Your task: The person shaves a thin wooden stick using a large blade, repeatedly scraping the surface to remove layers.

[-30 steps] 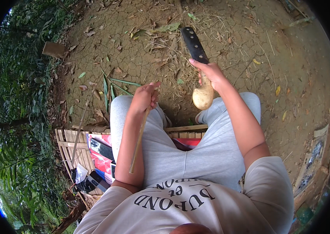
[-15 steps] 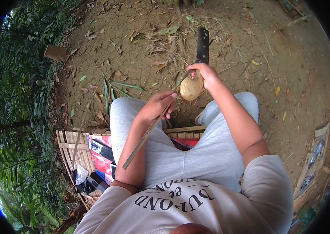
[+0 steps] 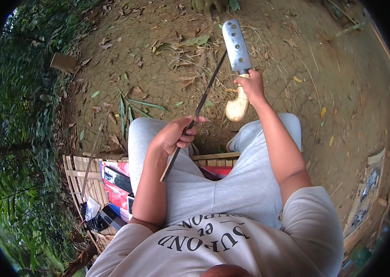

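Note:
My right hand [image 3: 251, 87] is closed around the pale wooden handle of a broad knife [image 3: 237, 45]. Its blade has a row of round holes and points away from me, with the shiny flat face up. The handle's thick curved butt sticks out below my fist. My left hand [image 3: 176, 134] grips a long thin strip [image 3: 210, 84], likely split bamboo, dark on one side. The strip slants from above my left thigh up toward the blade; its far tip ends close beside the blade, and whether they touch I cannot tell.
I sit on a bamboo-slat bench [image 3: 80, 171]. To my left on it lie a phone [image 3: 117, 178] on a red-and-white cloth, plus a black bag [image 3: 97, 223]. Cut green leaves [image 3: 132, 107] lie on the cracked soil ahead. Dense plants [image 3: 15, 138] line the left side.
The knife has moved forward from beside the strip, and its blade turned from dark edge-on to its bright face. My left hand has drawn back slightly, and the strip now points farther forward.

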`<state>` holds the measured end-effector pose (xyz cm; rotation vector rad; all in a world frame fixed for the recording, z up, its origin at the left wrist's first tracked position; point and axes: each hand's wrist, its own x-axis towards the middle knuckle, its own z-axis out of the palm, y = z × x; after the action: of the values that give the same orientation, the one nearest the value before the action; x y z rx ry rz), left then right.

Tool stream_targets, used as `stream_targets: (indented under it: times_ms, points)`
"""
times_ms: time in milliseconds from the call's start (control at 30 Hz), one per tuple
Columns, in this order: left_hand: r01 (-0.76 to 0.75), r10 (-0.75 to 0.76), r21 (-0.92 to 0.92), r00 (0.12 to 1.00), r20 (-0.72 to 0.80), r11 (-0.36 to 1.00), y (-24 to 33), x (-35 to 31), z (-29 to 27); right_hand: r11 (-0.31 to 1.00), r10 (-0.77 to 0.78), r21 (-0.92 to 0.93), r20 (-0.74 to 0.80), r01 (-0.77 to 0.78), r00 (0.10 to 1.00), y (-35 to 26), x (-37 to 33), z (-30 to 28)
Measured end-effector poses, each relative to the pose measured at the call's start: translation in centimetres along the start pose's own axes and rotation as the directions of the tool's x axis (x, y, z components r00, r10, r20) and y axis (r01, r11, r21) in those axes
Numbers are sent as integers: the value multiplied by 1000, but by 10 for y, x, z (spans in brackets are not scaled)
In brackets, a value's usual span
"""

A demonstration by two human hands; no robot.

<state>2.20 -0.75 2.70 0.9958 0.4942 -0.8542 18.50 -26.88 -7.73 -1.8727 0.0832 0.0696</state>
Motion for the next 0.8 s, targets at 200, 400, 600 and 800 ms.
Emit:
stream_targets:
  times_ms: [200, 400, 600, 800]
  points:
    - [-84, 62, -245, 993, -97, 966, 5, -7, -3, 957, 156, 169, 378, -234, 913, -28, -17, 14]
    - [-120, 94, -312, 991, -97, 942, 1, -1, -25, 903, -324, -165, 347, 397, 880, -14, -40, 41]
    - [-69, 34, -331, 994, -108, 941, 0, 2, -28, 830, -119, -394, 568, 396, 814, -27, -52, 57]
    - [-159, 109, -343, 981, -162, 926, -1, 7, -27, 856, -97, -354, 606, 377, 790, -38, -63, 64]
